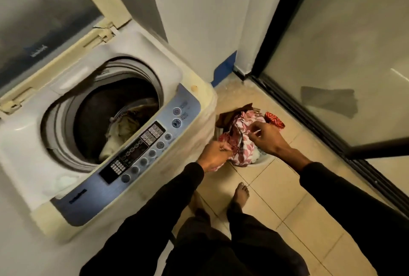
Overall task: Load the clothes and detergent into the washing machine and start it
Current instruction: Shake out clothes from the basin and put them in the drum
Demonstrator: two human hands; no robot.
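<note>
On the floor just beside the washing machine [115, 107], whose lid stands open with some laundry already in the drum, the left hand [215, 156] and right hand [264, 136] both pinch the pink patterned cloth [240, 140] in the basket [264, 160]. Lifting the whole garment clear before swinging it over the drum should stop trailing ends from snagging the basket's rim. No detergent is visible.

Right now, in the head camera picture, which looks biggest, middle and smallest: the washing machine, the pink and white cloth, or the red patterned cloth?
1. washing machine, by far the biggest.
2. pink and white cloth, held by both hands.
3. red patterned cloth, smallest, though partly hidden.
</note>
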